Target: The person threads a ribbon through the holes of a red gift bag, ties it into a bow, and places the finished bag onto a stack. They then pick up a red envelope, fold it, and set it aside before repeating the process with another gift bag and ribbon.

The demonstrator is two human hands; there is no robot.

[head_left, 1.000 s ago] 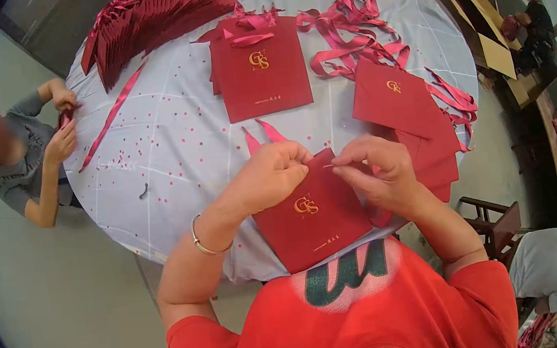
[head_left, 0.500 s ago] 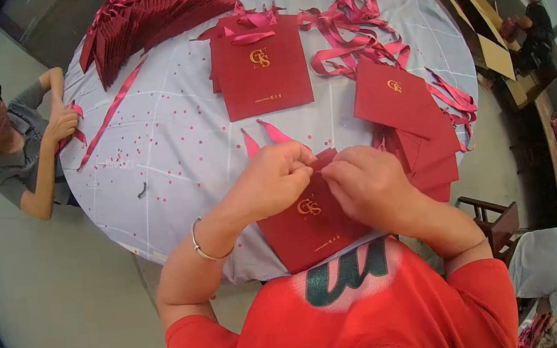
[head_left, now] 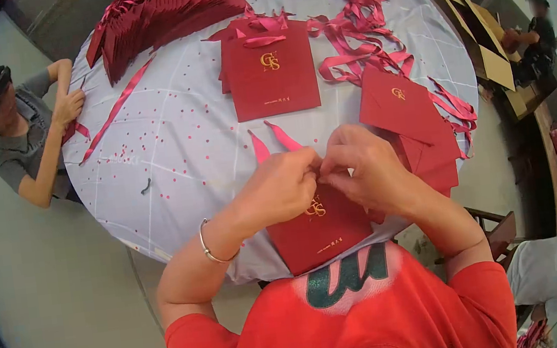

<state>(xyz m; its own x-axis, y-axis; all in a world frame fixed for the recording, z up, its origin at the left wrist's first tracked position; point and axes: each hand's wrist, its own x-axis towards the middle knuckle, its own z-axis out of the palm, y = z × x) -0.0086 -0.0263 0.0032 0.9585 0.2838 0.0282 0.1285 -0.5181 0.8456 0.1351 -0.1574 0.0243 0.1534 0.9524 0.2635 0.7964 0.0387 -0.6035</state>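
A red paper bag point(head_left: 321, 235) with gold lettering lies at the near table edge. Over its top edge, my left hand point(head_left: 286, 183) is closed in a pinch, with pink ribbon ends point(head_left: 281, 135) sticking out beyond it. My right hand point(head_left: 364, 167) pinches close beside it, fingertips nearly touching the left ones. What lies between the fingertips is too small and hidden to name. Another red bag point(head_left: 274, 80) with ribbon handles lies farther back, on top of others. More red bags point(head_left: 399, 107) are fanned out to the right of my hands.
On the round cloth-covered table point(head_left: 170, 138) are a row of stacked bags point(head_left: 162, 21), tangled pink ribbons point(head_left: 360, 42) and small red dots. A person point(head_left: 30, 135) works at the left edge. Cardboard boxes point(head_left: 476, 31) and other people are on the right.
My right hand has moved up and slightly left, closer to my left hand, with its fingers raised. The view has shifted slightly.
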